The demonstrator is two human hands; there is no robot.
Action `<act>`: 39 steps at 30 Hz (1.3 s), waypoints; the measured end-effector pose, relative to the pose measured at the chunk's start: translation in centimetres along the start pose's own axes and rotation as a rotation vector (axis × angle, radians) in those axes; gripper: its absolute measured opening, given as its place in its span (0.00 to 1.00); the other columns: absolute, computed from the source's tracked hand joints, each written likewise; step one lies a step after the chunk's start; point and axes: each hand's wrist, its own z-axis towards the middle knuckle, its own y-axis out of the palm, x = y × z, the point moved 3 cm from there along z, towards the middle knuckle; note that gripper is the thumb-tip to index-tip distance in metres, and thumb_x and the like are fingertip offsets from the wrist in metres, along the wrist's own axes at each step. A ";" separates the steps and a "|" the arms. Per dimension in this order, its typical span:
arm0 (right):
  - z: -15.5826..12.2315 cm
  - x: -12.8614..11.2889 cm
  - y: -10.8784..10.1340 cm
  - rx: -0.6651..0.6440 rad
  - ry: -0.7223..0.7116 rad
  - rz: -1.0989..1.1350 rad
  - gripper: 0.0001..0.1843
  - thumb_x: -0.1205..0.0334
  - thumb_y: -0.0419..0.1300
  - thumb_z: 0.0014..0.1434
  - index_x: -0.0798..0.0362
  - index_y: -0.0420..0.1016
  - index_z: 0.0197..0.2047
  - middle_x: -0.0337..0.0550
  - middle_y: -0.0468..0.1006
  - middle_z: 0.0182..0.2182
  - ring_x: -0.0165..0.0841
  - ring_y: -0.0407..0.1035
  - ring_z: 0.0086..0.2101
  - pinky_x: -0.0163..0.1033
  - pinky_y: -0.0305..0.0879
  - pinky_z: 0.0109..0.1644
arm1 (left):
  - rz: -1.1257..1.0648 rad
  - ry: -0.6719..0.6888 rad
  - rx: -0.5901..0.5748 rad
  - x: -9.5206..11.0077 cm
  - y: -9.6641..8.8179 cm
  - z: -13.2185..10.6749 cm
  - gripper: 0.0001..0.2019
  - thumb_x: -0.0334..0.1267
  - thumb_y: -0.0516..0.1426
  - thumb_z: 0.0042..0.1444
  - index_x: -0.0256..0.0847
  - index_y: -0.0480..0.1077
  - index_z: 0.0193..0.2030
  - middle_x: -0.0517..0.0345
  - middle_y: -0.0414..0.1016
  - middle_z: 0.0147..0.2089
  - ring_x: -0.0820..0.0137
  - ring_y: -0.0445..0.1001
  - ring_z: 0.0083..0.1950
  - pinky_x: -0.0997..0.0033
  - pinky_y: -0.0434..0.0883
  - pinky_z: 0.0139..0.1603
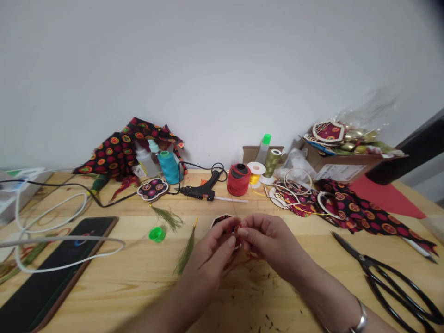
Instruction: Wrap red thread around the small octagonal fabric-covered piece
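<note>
My left hand [212,254] is closed around a small wood-rimmed fabric ornament [221,219], whose dark patterned face shows just above the fingers. Close against it, my right hand [267,238] pinches what looks like red cord [250,255] at the ornament's edge; the fingers hide most of that spot. Loose red strands hang below both hands. Left of my left hand lies an olive-green tassel [186,253] with a yellow top. Farther back rests another wood-rimmed ornament [152,189] with its own green tassel [169,218].
Big black scissors [367,264] lie at right, a phone [58,273] and white cable at left. Behind are a glue gun [204,187], red cord spool [238,180], teal thread cone [169,167], green cap [157,234], patterned fabric [367,208] and a cardboard box [342,169].
</note>
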 end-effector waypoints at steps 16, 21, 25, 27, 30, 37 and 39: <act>0.2 0.4 -0.3 0.039 -0.055 -0.110 0.05 0.65 0.57 0.49 0.57 0.68 0.24 0.33 0.66 0.16 0.22 0.57 0.17 0.28 0.52 0.21 | 0.181 -0.139 0.093 0.4 -0.5 0.4 0.09 0.40 0.57 0.46 0.39 0.75 0.31 0.59 0.74 0.28 0.73 0.67 0.28 0.78 0.63 0.27; 0.1 0.5 -0.3 0.030 -0.047 -0.084 0.04 0.65 0.58 0.48 0.56 0.69 0.25 0.33 0.68 0.16 0.22 0.59 0.18 0.28 0.54 0.22 | -0.031 -0.181 0.056 -0.2 -0.5 0.5 0.06 0.38 0.60 0.43 0.37 0.74 0.26 0.60 0.73 0.24 0.78 0.64 0.23 0.81 0.59 0.23; 0.1 0.2 -0.2 0.013 -0.014 -0.053 0.04 0.65 0.59 0.47 0.56 0.69 0.25 0.33 0.68 0.16 0.22 0.60 0.18 0.28 0.53 0.21 | -0.122 -0.228 0.024 -0.7 -0.5 0.5 0.07 0.38 0.60 0.43 0.36 0.74 0.26 0.63 0.68 0.19 0.83 0.55 0.16 0.81 0.51 0.16; 0.0 0.0 -0.1 0.003 0.004 -0.022 0.04 0.65 0.59 0.47 0.56 0.68 0.24 0.33 0.68 0.15 0.22 0.59 0.17 0.28 0.52 0.20 | -0.133 -0.235 0.000 -0.9 -0.5 0.6 0.08 0.39 0.60 0.43 0.35 0.74 0.27 0.64 0.66 0.18 0.84 0.51 0.15 0.81 0.47 0.15; -0.1 -0.2 0.0 -0.024 0.020 0.038 0.05 0.65 0.59 0.46 0.57 0.68 0.24 0.32 0.67 0.14 0.20 0.58 0.15 0.27 0.49 0.18 | -0.153 -0.245 -0.043 -1.0 -0.5 0.5 0.08 0.39 0.60 0.44 0.34 0.73 0.27 0.64 0.64 0.17 0.85 0.50 0.14 0.80 0.44 0.15; -0.3 0.0 0.0 -0.074 0.040 0.106 0.05 0.65 0.60 0.47 0.57 0.68 0.25 0.34 0.69 0.15 0.19 0.57 0.15 0.26 0.45 0.16 | -0.203 -0.233 -0.057 -1.0 -0.5 0.4 0.06 0.36 0.61 0.44 0.35 0.73 0.27 0.63 0.66 0.18 0.85 0.51 0.15 0.80 0.44 0.16; -0.3 0.0 0.0 -0.077 0.042 0.112 0.05 0.65 0.60 0.47 0.57 0.68 0.25 0.34 0.69 0.15 0.20 0.58 0.15 0.26 0.46 0.16 | -0.191 -0.228 -0.053 -1.0 -0.5 0.5 0.06 0.36 0.61 0.44 0.35 0.74 0.27 0.62 0.67 0.19 0.85 0.51 0.15 0.80 0.45 0.16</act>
